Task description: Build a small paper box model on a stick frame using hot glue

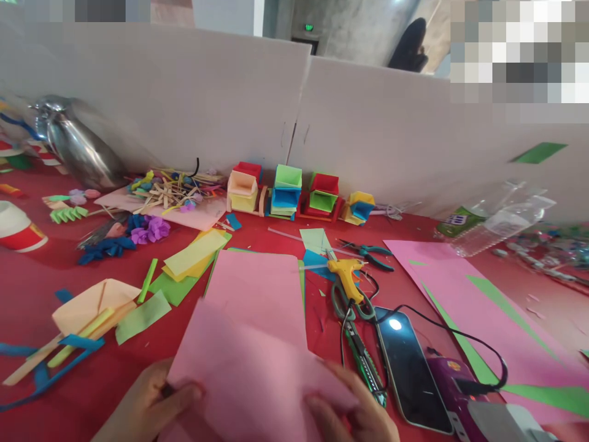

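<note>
A pink paper sheet [251,344] is lifted at its near edge by both my hands, above another pink sheet lying on the red table [55,258]. My left hand [147,405] pinches its lower left corner, thumb on top. My right hand [354,408] grips the lower right edge, fingers curled over the paper. The picture is slightly blurred near the hands.
Right of the paper lie scissors [344,304], a yellow glue gun [347,273], a phone [409,368] with a cable, and pliers [370,253]. Folded paper boxes [285,193] line the white partition. A metal kettle [78,144], craft sticks [170,190] and paper scraps sit left; a plastic bottle [497,218] right.
</note>
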The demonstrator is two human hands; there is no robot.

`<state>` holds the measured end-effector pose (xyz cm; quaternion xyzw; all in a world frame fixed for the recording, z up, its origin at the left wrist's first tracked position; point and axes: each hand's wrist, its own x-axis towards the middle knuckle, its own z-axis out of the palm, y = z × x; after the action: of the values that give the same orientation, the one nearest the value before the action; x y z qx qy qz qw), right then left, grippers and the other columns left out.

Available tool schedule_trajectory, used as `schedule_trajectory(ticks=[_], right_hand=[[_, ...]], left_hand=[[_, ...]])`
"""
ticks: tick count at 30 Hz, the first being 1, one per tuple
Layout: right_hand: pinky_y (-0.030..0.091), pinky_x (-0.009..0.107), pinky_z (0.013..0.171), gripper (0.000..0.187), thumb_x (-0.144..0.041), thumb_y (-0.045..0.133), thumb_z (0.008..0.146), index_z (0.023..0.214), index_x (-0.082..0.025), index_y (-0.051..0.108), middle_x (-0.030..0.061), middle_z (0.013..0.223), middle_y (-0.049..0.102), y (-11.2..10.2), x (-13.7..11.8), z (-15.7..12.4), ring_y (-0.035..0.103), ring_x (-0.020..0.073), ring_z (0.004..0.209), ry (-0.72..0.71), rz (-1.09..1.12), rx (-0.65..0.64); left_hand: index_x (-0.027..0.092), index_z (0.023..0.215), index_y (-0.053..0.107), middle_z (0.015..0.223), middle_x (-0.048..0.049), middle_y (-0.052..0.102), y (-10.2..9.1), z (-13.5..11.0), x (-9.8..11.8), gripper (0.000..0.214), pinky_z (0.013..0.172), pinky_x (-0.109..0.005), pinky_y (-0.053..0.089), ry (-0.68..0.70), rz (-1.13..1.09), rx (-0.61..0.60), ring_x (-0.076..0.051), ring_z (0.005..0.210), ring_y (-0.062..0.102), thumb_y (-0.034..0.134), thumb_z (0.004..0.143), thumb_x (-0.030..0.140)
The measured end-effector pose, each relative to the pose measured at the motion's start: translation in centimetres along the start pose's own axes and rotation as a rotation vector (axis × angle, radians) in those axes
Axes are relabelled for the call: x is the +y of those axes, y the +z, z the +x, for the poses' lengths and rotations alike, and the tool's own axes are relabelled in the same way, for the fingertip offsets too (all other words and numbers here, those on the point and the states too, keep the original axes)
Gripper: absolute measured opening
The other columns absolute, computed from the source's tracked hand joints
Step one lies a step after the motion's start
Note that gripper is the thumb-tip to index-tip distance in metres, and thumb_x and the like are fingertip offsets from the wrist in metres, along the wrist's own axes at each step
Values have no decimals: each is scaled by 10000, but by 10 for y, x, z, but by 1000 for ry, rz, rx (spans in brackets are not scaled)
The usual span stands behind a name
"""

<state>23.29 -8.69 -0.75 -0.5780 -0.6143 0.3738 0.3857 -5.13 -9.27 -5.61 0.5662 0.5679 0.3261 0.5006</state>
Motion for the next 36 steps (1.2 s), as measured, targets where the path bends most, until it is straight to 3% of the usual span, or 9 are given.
schedule_trajectory(ticks=[2,5,7,10,13,20,25,31,36], right_hand=[[538,254,570,589,-445,572,740,1253,-191,436,108,947,682,16,-2,5,664,207,723,111,204,97],[525,270,525,735,-438,511,782,1375,-185,158,103,907,683,32,0,7,656,196,659,192,345,122],[517,260,520,734,-403,495,796,1386,-192,113,95,896,683,34,5,2,651,185,632,197,240,152],[525,273,619,673,-367,466,808,1385,-205,160,109,982,662,30,13,-5,656,207,775,166,-32,212],[521,287,688,616,-351,456,807,1368,-228,235,121,1126,599,29,18,-2,616,236,948,110,-261,263],[504,405,727,577,-358,405,830,1362,-207,238,158,1241,484,37,12,28,537,295,1048,-138,-547,344],[361,540,881,430,-316,461,817,1236,-215,445,139,1262,458,36,-2,24,407,341,1140,-381,-722,421],[465,345,793,310,-245,505,811,1119,-219,531,72,1061,615,46,-31,14,537,221,998,-587,-505,93],[450,363,804,375,-357,517,813,1147,-187,535,84,1070,627,56,-47,17,553,227,963,-663,-522,27]], left_hand=[[188,702,605,578,-10,630,8,0,-3,266,442,-251,500,-77,-18,113,-194,541,616,550,736,446],[225,1102,494,1026,-74,624,13,1,-2,480,667,-312,541,1,-41,356,-260,902,609,623,680,414],[267,1248,351,1265,-88,463,12,-1,4,662,801,-358,508,79,-47,520,-289,1111,485,639,666,397],[289,1113,454,1124,-58,509,8,-4,21,478,795,-358,504,147,-185,631,-264,1050,497,626,681,399],[244,788,484,668,5,423,7,-1,48,209,561,-287,506,149,-722,417,-148,627,494,519,745,446],[175,769,458,621,46,273,32,21,79,92,508,-162,419,-117,-1633,0,-57,541,396,543,751,207],[167,688,418,600,53,253,43,24,74,139,504,-171,387,-144,-1731,-93,-56,528,385,523,779,168],[162,574,345,581,43,271,50,20,77,289,518,-207,368,-132,-1635,-145,-79,535,369,468,827,228],[163,562,364,565,39,305,57,17,78,302,532,-216,353,-149,-1520,-157,-88,544,351,474,823,268]])
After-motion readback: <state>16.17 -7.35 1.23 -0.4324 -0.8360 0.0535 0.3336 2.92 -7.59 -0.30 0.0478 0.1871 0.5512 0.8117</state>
